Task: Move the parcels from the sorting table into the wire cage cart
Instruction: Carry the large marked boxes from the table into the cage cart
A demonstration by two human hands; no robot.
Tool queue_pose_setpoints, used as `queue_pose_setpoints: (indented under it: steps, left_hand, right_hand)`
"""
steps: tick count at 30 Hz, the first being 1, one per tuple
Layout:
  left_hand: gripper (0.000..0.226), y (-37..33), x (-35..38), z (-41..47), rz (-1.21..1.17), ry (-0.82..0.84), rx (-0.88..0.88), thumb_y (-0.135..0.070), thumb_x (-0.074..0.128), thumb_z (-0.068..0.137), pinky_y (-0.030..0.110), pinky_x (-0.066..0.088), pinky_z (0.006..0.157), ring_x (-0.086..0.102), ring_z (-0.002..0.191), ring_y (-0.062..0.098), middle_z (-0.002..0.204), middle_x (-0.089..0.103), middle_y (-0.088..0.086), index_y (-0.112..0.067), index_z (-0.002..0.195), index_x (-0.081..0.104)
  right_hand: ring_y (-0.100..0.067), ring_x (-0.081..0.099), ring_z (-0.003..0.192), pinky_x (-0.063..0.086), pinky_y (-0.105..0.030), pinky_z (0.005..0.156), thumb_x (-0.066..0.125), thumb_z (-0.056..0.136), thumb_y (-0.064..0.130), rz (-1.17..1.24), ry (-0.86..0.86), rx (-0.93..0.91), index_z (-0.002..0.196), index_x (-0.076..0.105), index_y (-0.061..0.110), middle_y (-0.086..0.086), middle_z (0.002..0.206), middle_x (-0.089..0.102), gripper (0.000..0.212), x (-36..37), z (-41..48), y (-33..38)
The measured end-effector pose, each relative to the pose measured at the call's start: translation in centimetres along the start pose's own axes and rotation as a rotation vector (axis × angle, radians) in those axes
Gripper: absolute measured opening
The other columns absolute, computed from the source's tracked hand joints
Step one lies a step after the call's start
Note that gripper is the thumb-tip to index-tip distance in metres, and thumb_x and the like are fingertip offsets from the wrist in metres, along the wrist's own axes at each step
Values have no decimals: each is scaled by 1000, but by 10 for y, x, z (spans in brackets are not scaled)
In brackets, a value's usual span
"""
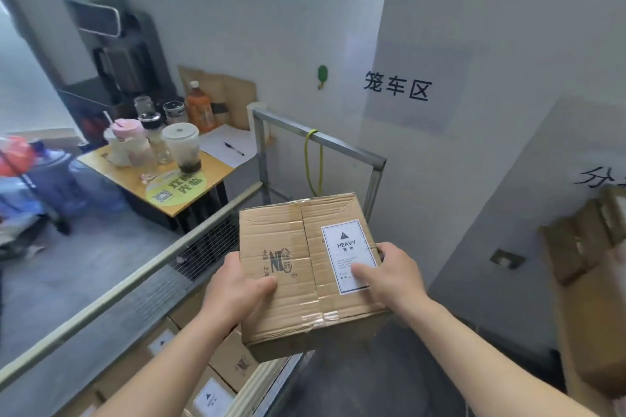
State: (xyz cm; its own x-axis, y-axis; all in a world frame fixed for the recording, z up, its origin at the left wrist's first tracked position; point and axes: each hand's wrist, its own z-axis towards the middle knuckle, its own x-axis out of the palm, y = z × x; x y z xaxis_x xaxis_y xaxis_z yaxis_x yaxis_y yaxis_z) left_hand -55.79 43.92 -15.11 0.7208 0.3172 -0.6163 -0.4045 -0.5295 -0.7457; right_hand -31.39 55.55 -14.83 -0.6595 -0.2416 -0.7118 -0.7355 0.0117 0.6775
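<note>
Two hands point(238, 288) point(393, 276) on parcel point(298, 247); cart point(318, 139) mostly cropped.

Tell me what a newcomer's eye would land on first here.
First the cardboard box with its white HEAVY label, held mid-frame by the left hand and right hand over the wire cage cart. Below, at lower left, more labelled boxes lie in the cart. To the left stands a small table crowded with drink cups.

Both forearms stretched forward, left hand point(237, 288) and right hand point(394, 278) gripping parcel point(298, 240) sides, thumbs on top
</note>
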Motion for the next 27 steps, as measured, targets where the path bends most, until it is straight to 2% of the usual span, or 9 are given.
queue_pose_setpoints:
  steps: [7,11,14,17,21,24,27]
  left_hand:
    - [58,5,6,7,-79,-121,-124,-34,83,72,44,55,90,64,98,18,109,65,-5,-21,119,51]
    - [60,16,5,19,-104,-159,-178,-33,84,71,43,56,88,63,97,17,108,64,-6,-21,118,50]
    - [60,31,5,35,-135,-186,-223,-33,84,71,39,55,83,62,95,15,106,63,-7,-21,118,49]
    - [58,45,6,61,-152,-178,-254,-33,83,71,40,54,86,61,97,19,108,62,-4,-21,116,48]
    - [56,57,13,98,-200,-164,-289,-31,83,74,36,51,83,60,97,19,109,60,-4,-22,114,45]
    - [55,65,17,119,-208,-132,-327,-26,82,75,34,50,79,61,97,19,109,61,-3,-20,115,44]
    - [54,72,19,137,-198,-102,-352,-24,81,76,35,53,80,61,96,18,105,60,-5,-19,114,43]
  right_hand:
    - [-12,62,90,48,-35,76,72,69,48,-62,127,-87,101,57,30,18,94,65,40,9,54,22]
    - [-16,61,92,48,-36,77,73,71,48,-133,185,-134,102,56,28,17,91,62,40,30,81,37]
    - [-16,61,91,50,-39,83,72,71,47,-182,219,-162,100,55,29,18,90,61,38,53,102,50]
    - [-11,60,87,50,-38,78,72,73,46,-227,243,-154,99,54,29,18,90,60,36,74,123,61]
    - [-7,57,82,44,-34,67,70,75,42,-312,261,-155,99,54,27,15,89,61,33,97,159,77]
    - [-12,60,86,47,-35,71,71,75,40,-355,281,-149,100,54,25,13,92,62,34,112,182,83]
    - [-11,59,86,49,-35,72,71,75,41,-378,296,-138,103,54,26,13,93,62,36,127,201,84]
